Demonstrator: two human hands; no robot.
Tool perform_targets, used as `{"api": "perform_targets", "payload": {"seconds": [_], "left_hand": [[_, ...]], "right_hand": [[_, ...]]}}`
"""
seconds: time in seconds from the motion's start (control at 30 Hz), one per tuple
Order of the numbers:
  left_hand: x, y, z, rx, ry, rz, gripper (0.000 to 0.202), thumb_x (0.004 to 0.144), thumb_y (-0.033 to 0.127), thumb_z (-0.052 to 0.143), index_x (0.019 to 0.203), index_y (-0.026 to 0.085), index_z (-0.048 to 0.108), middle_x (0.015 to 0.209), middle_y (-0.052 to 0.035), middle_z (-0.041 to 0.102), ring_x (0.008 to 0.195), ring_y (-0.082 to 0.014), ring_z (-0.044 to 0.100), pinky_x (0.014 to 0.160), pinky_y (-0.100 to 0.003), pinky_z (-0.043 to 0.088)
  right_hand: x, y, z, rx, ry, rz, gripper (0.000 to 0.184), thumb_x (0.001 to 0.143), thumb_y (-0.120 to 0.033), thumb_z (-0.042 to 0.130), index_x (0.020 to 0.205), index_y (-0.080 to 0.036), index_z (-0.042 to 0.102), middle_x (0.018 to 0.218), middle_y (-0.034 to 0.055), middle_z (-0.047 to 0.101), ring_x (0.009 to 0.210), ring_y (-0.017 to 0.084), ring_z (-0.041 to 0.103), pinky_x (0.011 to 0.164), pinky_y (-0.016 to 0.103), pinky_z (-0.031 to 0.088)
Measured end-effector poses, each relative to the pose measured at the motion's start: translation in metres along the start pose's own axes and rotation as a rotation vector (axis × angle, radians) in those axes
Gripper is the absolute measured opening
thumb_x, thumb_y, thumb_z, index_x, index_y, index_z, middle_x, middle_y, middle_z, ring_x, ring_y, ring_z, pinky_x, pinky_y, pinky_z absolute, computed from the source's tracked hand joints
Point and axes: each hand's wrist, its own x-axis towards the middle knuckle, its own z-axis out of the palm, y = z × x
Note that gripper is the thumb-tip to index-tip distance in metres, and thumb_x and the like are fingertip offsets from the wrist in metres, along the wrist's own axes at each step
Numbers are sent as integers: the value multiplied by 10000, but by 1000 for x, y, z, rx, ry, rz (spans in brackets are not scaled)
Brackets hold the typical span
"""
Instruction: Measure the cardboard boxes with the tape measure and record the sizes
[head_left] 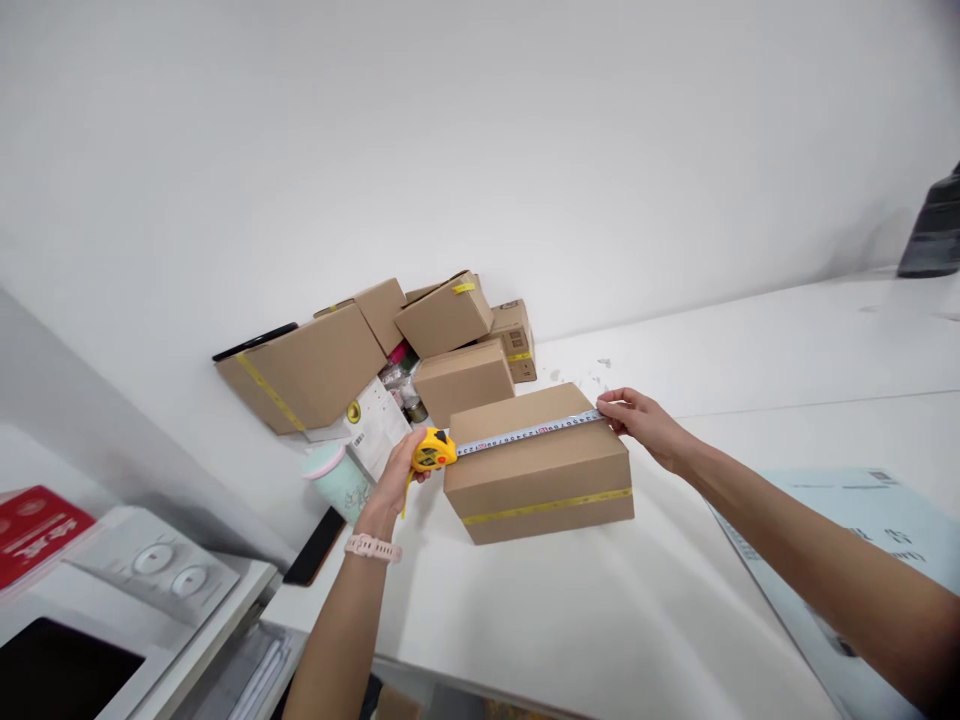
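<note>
A closed brown cardboard box with a yellow tape strip along its front side lies on the white table. Across its top runs the extended blade of a yellow tape measure. My left hand, with a pink band on the wrist, grips the tape measure's case at the box's left edge. At the box's right edge, my right hand pinches the end of the blade between thumb and fingers. Printed numbers show along the blade between the hands.
Several cardboard boxes are piled behind, near the wall. A mint tumbler and a dark phone-like object sit left on the white table. A white microwave stands lower left. A pale blue printed sheet lies right.
</note>
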Motion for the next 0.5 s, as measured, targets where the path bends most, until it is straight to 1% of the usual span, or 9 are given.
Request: {"api": "perform_targets", "payload": {"seconds": [0.07,0.13,0.2,0.3,0.4,0.5], "left_hand": [[4,-3,-3,7,-5,-30,325,982,406,602,1187,154,618,1110,-75,660,898,-190,668,772,-373,583],[6,-3,-5,9,-15,-56,337,978,397,610,1216,159,610,1164,-86,651,954,-208,667,811,-400,582],[7,-2,-8,7,-35,-78,345,976,394,613,1232,162,606,1192,-92,644,984,-218,664,834,-415,578],[9,2,-12,-1,-66,-98,353,975,391,615,1244,164,603,1215,-96,638,1009,-227,661,853,-429,574],[13,4,-20,-7,-83,-105,356,973,386,619,1252,166,600,1231,-98,633,1028,-232,657,867,-438,571],[19,2,-28,-10,-84,-115,360,971,379,623,1262,169,596,1249,-100,626,1046,-238,652,878,-446,568]], "right_hand": [[1,2,3,-74,20,5,280,721,-373,773,875,-225,591,769,-2,618,700,156,546,667,298,454],[2,4,6,-137,23,9,285,730,-396,764,894,-230,600,780,2,623,723,171,561,659,302,444],[2,6,8,-203,23,6,292,750,-436,741,913,-234,606,799,5,624,758,185,580,653,303,441],[1,12,10,-287,38,-11,329,781,-509,694,948,-237,615,893,23,646,828,204,606,660,308,453],[1,16,12,-302,56,-11,365,781,-551,677,955,-235,623,968,45,670,870,224,621,671,319,466],[0,16,15,-307,70,7,376,767,-551,683,959,-232,632,988,63,686,894,250,632,677,332,474]]}}
